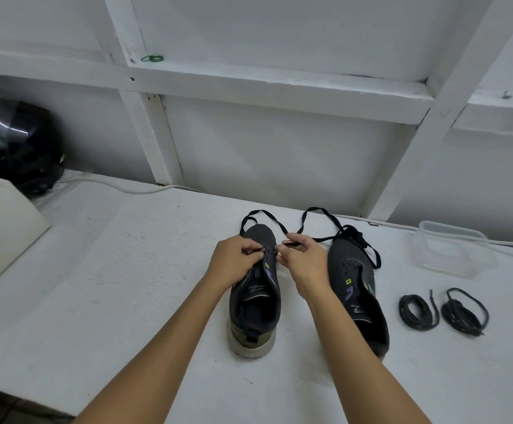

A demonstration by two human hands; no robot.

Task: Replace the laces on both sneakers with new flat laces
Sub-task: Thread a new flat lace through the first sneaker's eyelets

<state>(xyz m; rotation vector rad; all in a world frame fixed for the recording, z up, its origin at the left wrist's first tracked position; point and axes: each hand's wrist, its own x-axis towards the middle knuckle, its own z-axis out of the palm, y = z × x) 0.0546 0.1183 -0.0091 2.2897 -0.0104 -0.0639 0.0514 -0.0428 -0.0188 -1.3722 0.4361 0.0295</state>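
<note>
— Where do we have the dark grey sneaker with the pale sole?

— On the white surface, toe away from us. Our left hand and right hand each pinch the flat black lace at the front eyelets.

— And the second dark grey sneaker?

— Just right of it, beside two coiled black round laces.

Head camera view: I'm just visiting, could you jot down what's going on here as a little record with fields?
activity: a person is threading a flat black lace through the front eyelets of the left-side sneaker
left hand: pinches one lace end at the eyelets
right hand: pinches the other end
second sneaker: beside the first, a flat lace lying loose across its toe
coiled black laces: two bundles on the table, right of the shoes
clear plastic container: behind the bundles
surface: white table
</note>
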